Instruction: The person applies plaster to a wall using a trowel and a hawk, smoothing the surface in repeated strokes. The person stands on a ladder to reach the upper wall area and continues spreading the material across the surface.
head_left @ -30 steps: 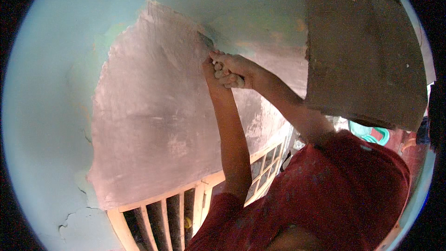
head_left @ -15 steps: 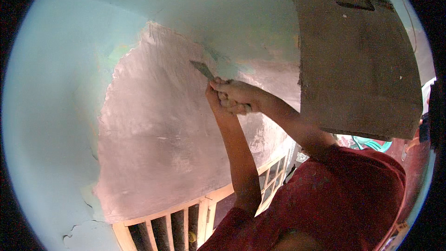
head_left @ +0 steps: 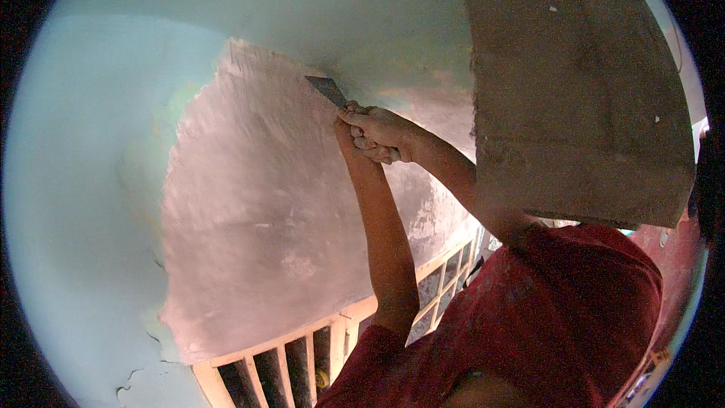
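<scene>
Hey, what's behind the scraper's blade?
The patchy wall shows around the blade; the spot directly behind it is covered, so I can't see it.

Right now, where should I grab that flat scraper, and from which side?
I'd probably grip the scraper by its narrow lower end, coming from below right, where the clasped hands are: the blade widens toward the upper left, its broad edge facing away. The handle's shape is hidden.

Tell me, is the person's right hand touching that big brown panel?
Apart. The head view shows it: a strip of pinkish wall is visible between the right hand and the brown panel.
</scene>
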`<state>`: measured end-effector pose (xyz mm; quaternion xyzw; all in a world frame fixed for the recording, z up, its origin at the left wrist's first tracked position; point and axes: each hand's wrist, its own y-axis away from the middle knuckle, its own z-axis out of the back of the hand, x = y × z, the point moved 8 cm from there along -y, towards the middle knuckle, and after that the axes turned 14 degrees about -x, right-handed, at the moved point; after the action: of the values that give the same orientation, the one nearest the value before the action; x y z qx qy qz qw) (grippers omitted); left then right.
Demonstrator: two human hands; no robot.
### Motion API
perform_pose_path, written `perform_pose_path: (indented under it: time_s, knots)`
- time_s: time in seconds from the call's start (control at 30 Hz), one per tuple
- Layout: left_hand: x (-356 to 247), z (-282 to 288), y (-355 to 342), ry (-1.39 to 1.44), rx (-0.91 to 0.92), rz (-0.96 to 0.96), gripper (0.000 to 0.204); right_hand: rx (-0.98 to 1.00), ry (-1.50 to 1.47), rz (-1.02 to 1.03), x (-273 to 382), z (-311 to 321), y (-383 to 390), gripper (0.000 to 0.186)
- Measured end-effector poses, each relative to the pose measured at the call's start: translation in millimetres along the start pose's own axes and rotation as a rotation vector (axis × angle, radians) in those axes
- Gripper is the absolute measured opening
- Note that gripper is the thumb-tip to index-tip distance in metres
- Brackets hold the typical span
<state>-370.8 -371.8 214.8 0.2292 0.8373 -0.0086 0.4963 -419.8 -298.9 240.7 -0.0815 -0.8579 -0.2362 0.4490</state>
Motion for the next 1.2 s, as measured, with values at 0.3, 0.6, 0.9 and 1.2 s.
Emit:
perform_pose_path:
  time_s: [0.3, 0.6, 0.9, 1.2]
  knots:
    - [-2.4, 16.6, 24.7, 0.102, -0.037, 0.105, 0.05, -0.163, 0.09, 0.323, 9.6, -10.6, -20.4, 0.049]
    - [10.4, 42.8, 64.7, 0.373, 0.166, 0.296, 0.079, -0.288, 0.532, 0.804, -14.3, -20.6, 8.8, 0.06]
    - [125.9, 131.8, 123.5, 0.2, -0.202, 0.51, 0.063, -0.098, 0.399, 0.557, 36.8, -11.7, -37.7, 0.07]
    - [162.3, 255.2, 205.1, 0.181, -0.617, 0.581, 0.059, -0.104, 0.32, 0.151, -57.3, 43.5, -49.8, 0.067]
